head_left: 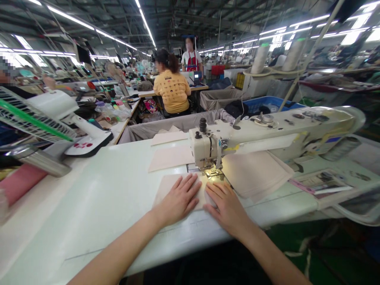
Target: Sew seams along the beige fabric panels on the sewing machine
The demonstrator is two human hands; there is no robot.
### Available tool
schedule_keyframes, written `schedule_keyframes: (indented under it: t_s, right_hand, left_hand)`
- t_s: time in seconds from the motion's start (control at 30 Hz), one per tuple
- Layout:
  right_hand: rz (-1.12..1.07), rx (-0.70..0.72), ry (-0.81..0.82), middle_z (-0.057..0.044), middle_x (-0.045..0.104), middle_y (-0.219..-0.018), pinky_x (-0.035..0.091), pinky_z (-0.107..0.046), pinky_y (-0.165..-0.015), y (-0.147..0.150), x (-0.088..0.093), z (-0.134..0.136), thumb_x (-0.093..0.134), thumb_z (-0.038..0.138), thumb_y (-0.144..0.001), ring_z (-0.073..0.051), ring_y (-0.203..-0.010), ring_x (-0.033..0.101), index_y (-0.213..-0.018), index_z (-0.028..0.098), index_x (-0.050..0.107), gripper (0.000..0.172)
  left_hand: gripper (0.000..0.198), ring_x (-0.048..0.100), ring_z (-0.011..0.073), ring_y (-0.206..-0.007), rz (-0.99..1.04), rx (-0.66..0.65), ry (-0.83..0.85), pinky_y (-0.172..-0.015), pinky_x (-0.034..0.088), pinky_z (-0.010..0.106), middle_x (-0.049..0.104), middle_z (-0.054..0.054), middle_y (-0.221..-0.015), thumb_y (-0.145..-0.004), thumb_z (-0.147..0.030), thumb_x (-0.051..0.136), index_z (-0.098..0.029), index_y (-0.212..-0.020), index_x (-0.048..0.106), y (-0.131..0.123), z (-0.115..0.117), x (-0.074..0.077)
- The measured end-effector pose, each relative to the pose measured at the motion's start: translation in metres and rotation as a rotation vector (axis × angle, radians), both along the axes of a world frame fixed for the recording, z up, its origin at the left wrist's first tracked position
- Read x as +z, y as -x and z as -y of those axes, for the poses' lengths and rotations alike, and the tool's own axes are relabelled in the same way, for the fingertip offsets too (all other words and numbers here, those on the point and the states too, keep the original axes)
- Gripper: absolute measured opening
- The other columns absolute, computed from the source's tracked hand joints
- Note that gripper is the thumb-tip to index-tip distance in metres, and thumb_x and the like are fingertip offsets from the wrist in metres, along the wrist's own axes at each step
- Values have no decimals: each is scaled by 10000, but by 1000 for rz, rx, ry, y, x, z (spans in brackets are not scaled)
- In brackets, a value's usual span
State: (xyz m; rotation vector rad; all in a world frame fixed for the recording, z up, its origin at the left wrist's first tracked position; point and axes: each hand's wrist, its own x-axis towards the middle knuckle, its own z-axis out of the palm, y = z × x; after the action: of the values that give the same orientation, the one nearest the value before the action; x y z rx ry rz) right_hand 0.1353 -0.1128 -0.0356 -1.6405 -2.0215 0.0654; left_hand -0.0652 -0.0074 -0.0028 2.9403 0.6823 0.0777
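Left hand and right hand press beige fabric near the presser foot.

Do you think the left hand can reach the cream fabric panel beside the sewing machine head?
Probably yes: the left hand is close, and nothing stands between it and the cream fabric panel.

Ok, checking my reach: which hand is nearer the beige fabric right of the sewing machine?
Right hand, just below-left of the beige fabric; left hand farther left, beyond the right hand.
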Motion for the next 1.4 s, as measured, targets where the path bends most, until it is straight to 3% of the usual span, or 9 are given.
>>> schedule_keyframes:
  t_s: [0.13, 0.23, 0.53, 0.73, 0.93, 1.2, 1.4]
  right_hand:
    - [-2, 96, -51, -122, 669, -1312, 479, -493, -1049, -14, -3, 29, 520, 348, -1004, -280, -1226, 591, -1301, 175, 630, 361]
    - [17, 155, -73, -107, 675, -1301, 483, -482, -1043, -22, -1, 35, 499, 327, -1014, -268, -1205, 597, -1318, 197, 619, 352]
    - [88, 97, -51, -96, 680, -1116, 486, -446, -962, -24, 10, -10, 585, 319, -978, -259, -1059, 596, -1169, 223, 695, 241]
    - [118, 46, -36, -96, 672, -1110, 474, -431, -922, -24, 15, -36, 598, 333, -973, -261, -1045, 592, -1141, 235, 707, 223]
    - [104, -4, -65, -78, 683, -1068, 468, -406, -865, -27, 17, -47, 564, 305, -987, -249, -984, 593, -1044, 236, 725, 183]
    - [129, -400, -145, -131, 629, -1064, 455, -441, -841, -53, 6, -38, 585, 303, -913, -305, -978, 556, -1038, 185, 607, 173]
    - [94, -402, -188, -111, 632, -965, 468, -417, -795, -60, 2, -46, 572, 260, -899, -287, -911, 561, -926, 205, 563, 62]
  left_hand:
    - [457, 386, 259, -1451, 18, -186, 84, -1208, 300, 494, 452, 70, -1550, -1030, -232, 425, -251, -1486, 452, 5, 28, 7]
    - [465, 415, 257, -1434, 72, -201, 102, -1207, 311, 492, 475, 68, -1533, -1028, -241, 448, -254, -1493, 444, 8, 35, 6]
    - [412, 454, 252, -1400, 139, -164, 106, -1191, 330, 510, 532, 72, -1483, -1036, -283, 444, -273, -1441, 519, 2, -9, 1]
    - [386, 481, 252, -1360, 188, -164, 114, -1184, 339, 505, 556, 87, -1447, -1029, -266, 429, -254, -1386, 574, -5, -40, -1]
    - [392, 479, 244, -1342, 207, -189, 109, -1164, 366, 446, 547, 109, -1438, -1042, -254, 387, -202, -1381, 578, -11, -68, -1]
    - [421, 481, 261, -1342, 184, -156, 84, -1171, 342, 484, 552, 108, -1436, -1034, -284, 399, -230, -1429, 533, -11, -74, -1]
    - [412, 468, 258, -1361, 147, -113, 44, -1174, 319, 502, 542, 85, -1454, -1030, -250, 408, -236, -1426, 522, -11, -70, -5]
